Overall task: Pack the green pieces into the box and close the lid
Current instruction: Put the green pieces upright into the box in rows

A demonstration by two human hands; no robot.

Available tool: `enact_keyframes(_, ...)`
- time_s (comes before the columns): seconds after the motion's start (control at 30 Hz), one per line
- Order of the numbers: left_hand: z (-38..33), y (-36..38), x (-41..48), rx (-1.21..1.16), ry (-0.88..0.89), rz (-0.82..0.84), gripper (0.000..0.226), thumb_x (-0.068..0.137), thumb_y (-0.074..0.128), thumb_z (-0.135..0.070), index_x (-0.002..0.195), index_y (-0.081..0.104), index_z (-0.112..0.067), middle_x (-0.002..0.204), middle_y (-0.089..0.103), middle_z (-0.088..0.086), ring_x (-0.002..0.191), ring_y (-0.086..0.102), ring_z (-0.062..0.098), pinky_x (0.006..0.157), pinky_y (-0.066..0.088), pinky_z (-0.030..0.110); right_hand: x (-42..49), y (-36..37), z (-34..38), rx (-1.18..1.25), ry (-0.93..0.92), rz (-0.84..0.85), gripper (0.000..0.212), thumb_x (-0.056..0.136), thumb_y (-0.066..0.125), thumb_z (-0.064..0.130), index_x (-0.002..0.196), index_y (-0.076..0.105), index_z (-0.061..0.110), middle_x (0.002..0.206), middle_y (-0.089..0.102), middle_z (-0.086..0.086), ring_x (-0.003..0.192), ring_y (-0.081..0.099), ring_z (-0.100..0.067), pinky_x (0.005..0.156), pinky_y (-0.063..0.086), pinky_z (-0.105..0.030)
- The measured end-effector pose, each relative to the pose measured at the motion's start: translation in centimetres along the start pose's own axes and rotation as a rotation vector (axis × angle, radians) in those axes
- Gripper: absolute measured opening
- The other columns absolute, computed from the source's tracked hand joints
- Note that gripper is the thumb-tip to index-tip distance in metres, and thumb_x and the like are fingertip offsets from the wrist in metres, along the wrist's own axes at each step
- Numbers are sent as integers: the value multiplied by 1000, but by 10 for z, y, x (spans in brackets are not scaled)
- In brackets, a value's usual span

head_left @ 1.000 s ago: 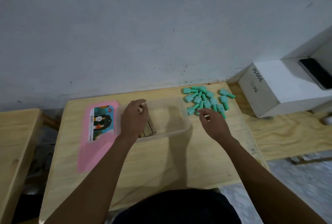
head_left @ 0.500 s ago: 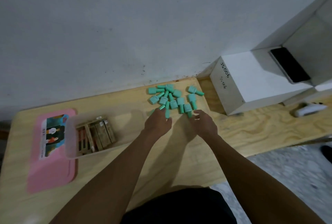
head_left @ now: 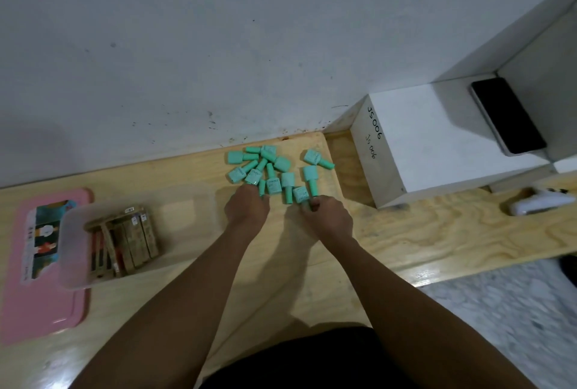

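The green pieces (head_left: 274, 184) lay in a loose heap at the far right corner of the tabletop (head_left: 175, 170), close to the wall. Both hands were at the heap's near side. The left hand (head_left: 246, 209) had its fingers curled down onto the nearest pieces, and the right hand (head_left: 327, 218) had its fingertips bunched against another. Whether either hand actually held a piece could not be told. The clear box (head_left: 71, 251) stood toward the left edge with brown wooden sticks (head_left: 134, 232) inside, right by the pink lid (head_left: 43, 310).

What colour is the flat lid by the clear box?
Pink lid, with a picture label; head view shows it.
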State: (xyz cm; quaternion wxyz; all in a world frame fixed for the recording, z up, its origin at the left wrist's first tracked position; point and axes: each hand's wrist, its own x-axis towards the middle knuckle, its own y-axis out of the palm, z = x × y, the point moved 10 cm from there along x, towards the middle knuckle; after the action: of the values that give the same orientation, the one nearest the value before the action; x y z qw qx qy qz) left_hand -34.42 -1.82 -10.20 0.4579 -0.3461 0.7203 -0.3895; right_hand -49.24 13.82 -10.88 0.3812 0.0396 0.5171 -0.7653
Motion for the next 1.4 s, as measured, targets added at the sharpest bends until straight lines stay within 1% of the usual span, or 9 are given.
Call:
enact_keyframes(0.23,3,4,5,-216,-82,93,32,83,62,-28,111,65,-12,109,67,10,101,63,31,79,52,37,8,-5,-6,180,-82,-19,34,88,65,38,111,71,15,105,73,-3,93,66,-17,78,51,-31)
enact_keyframes(0.37,-4,-5,2,-438,-32,126,26,86,61,-22,107,67,-8,100,66,5,90,60,21,78,47,31,5,-20,-3,310,-144,-68,26,90,66,28,111,70,13,103,72,-2,88,63,-10,77,49,-22)
enact_keyframes(0.47,-9,-16,-5,-661,7,171,13,88,64,-24,97,66,-15,91,66,-2,89,64,20,86,55,39,-1,-28,5,383,-210,-58,20,92,65,25,109,69,14,97,70,4,78,60,1,68,47,-10)
enact_keyframes(0.53,-9,-23,-12,-812,0,209,9,90,64,-23,97,65,-19,93,67,-4,95,66,21,86,57,43,-5,-33,12,442,-242,-49,17,93,64,28,105,70,18,94,70,7,78,62,0,68,50,-14)
enact_keyframes(0.67,4,-45,-22,-966,-22,191,27,90,63,-29,110,66,-10,112,68,6,102,66,17,75,58,28,-19,-39,36,563,-316,-10,11,94,62,31,98,70,24,87,70,7,81,67,-12,75,56,-30)
enact_keyframes(0.8,32,-74,-30,-982,-39,62,39,87,66,-36,117,66,-11,103,67,3,79,62,9,61,54,21,-40,-43,70,620,-401,10,9,94,62,27,96,70,24,84,69,5,73,65,-7,70,56,-24)
enact_keyframes(1.0,73,-107,-47,-1020,-21,19,31,88,66,-26,108,69,-3,64,57,5,55,54,14,66,61,37,-68,-31,111,651,-466,27,17,94,63,25,106,70,16,99,68,-2,84,68,-12,75,60,-28)
enact_keyframes(1.27,126,-138,-55,-1104,-17,-43,10,85,69,-15,90,73,-7,79,66,14,65,66,19,71,62,37,-82,-7,143,625,-454,-8,14,92,65,29,105,69,28,101,71,3,92,69,-13,86,58,-40)
enact_keyframes(1.4,145,-140,-49,-1051,28,-27,10,89,64,-17,96,71,-13,96,69,14,73,70,18,70,61,28,-83,1,163,529,-475,-23,26,92,65,25,117,68,17,100,69,4,93,68,-12,88,56,-31)
